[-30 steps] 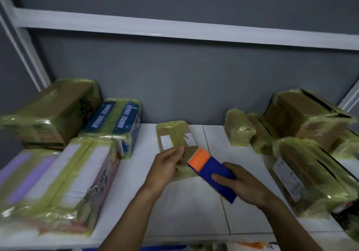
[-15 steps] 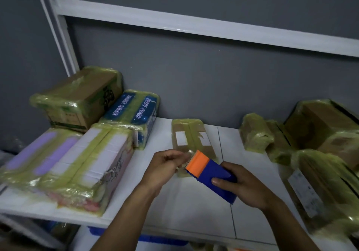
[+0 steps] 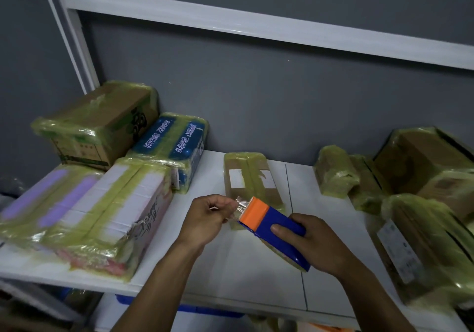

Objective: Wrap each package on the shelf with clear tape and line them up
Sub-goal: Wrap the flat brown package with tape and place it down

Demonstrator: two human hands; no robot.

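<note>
My right hand grips a blue tape dispenser with an orange head, held above the white shelf. At the dispenser's toothed edge my left hand pinches the loose end of the clear tape. Just behind them lies a small flat brown package with white labels, wrapped in yellowish tape. It lies apart from both hands.
Taped packages crowd the left: a brown carton, a blue pack and a large white-and-purple pack. More wrapped boxes pile up at the right. A white upright and an upper shelf beam frame the space.
The view has swung left and closer. My left hand has come off the small package and now pinches the tape end at the dispenser, which is lifted slightly.
</note>
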